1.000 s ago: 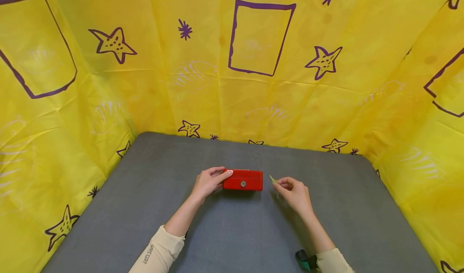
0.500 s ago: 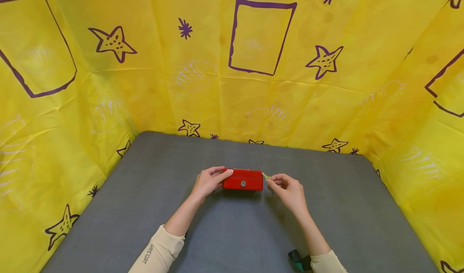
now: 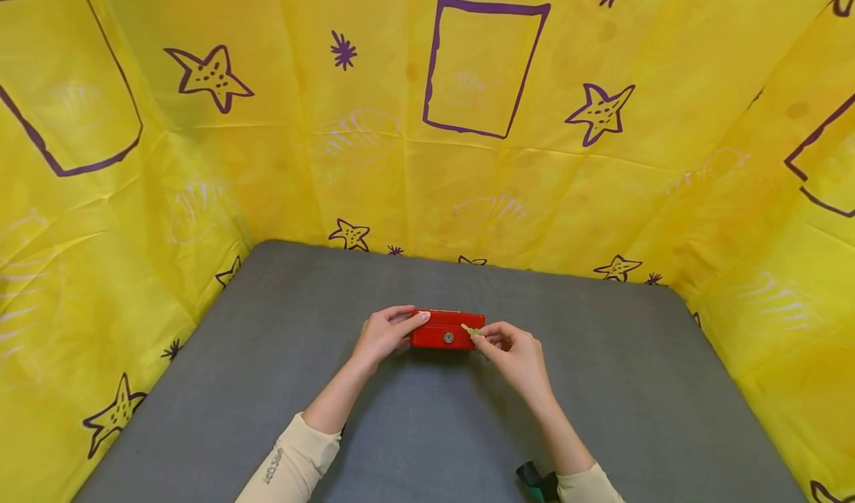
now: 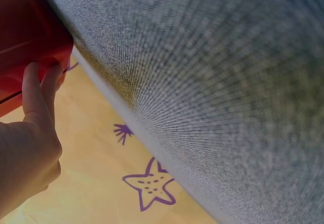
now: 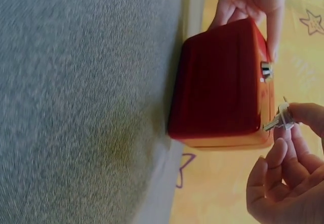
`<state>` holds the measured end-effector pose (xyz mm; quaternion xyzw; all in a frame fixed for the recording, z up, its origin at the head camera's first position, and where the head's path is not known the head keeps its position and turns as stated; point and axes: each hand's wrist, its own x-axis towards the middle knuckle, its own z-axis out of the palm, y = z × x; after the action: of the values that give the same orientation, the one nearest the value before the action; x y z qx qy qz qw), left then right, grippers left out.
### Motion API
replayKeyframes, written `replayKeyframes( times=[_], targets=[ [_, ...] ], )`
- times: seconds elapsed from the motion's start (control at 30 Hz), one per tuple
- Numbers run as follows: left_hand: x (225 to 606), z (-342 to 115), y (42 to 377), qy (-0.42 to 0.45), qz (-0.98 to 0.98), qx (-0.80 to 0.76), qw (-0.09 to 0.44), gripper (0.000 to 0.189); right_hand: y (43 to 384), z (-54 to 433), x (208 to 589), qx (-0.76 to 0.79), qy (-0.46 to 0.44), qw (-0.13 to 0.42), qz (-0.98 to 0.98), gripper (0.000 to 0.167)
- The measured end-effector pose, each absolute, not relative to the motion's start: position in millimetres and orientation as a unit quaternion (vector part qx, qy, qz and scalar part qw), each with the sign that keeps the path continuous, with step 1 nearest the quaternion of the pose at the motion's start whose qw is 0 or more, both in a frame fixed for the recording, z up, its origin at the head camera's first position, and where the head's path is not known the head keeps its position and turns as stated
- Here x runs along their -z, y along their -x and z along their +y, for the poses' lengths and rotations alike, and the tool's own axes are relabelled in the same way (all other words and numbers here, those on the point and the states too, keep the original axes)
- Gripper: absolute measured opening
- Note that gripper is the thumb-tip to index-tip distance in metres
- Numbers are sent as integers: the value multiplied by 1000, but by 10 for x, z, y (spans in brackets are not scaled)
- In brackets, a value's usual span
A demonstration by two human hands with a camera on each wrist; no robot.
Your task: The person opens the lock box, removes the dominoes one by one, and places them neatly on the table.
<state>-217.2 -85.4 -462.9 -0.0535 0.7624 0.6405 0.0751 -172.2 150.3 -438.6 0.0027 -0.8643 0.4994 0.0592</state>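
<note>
A small red metal cash box (image 3: 434,325) has its round silver lock (image 3: 448,337) facing me, lid down. My left hand (image 3: 384,334) grips the box's left end, thumb over the top front edge; in the left wrist view its fingers (image 4: 31,89) lie against the red box (image 4: 30,26). Between thumb and fingers, my right hand (image 3: 517,354) pinches a small key (image 3: 471,331), tip pointing left, just right of the lock. From the right wrist, the key (image 5: 275,122) shows in front of the box's lock face, apart from the protruding lock (image 5: 266,70).
Grey cloth covers the table (image 3: 414,429) under the box. Yellow fabric (image 3: 374,184) with purple starfish drawings rises behind and on both sides. A black and green strap (image 3: 531,475) is at my right wrist, near the sleeve.
My right hand has moved left with the key, from beside the box's right end to in front of its face near the lock. The left hand and box have stayed in place.
</note>
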Motion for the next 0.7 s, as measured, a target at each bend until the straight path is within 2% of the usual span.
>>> replayKeyframes(
  times=[0.33, 0.7],
  targets=[
    [4628, -851, 2178, 57, 761, -642, 74, 65, 1668, 1394, 4369, -471, -38, 79, -878, 6],
    [4629, -855, 2173, 55, 755, -649, 72, 63, 1645, 1317, 4328, -417, -75, 101, -900, 11]
  ],
)
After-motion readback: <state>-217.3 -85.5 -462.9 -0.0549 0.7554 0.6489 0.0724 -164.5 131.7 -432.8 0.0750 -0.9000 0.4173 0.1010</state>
